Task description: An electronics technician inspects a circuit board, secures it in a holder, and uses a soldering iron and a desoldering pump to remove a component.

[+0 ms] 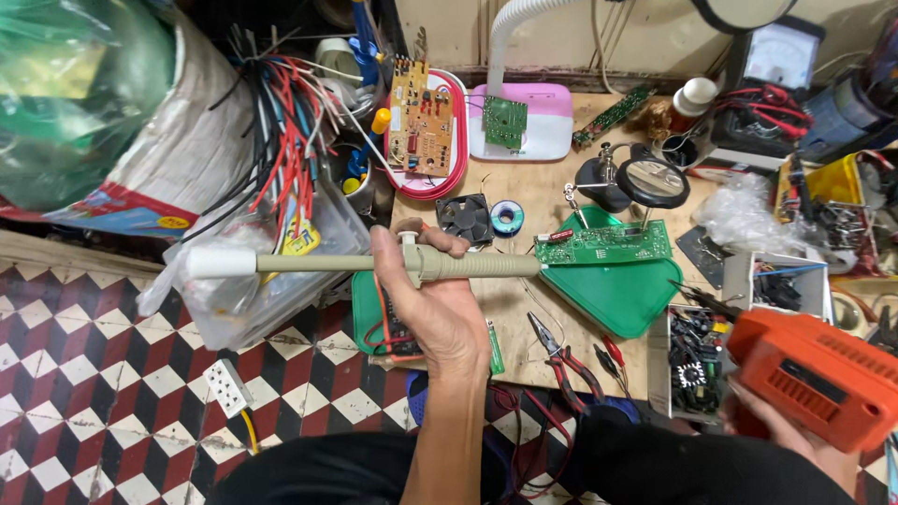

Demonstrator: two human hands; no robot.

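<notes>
left hand (432, 299) clenched around beige desoldering pump (374, 264); right hand (786, 435) grips orange tool (814, 374).

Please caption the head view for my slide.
Left hand holds a desoldering pump at a green board; right hand grips an orange tool.

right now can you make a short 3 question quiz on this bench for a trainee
1. True or false: the left hand grips the beige desoldering pump with its tip at the green circuit board.
2. What does the right hand hold? A) a black multimeter B) an orange soldering gun C) red-handled pliers
3. What lies under the green circuit board?

Key
1. True
2. B; the pliers lie on the bench.
3. A green tray.
</notes>
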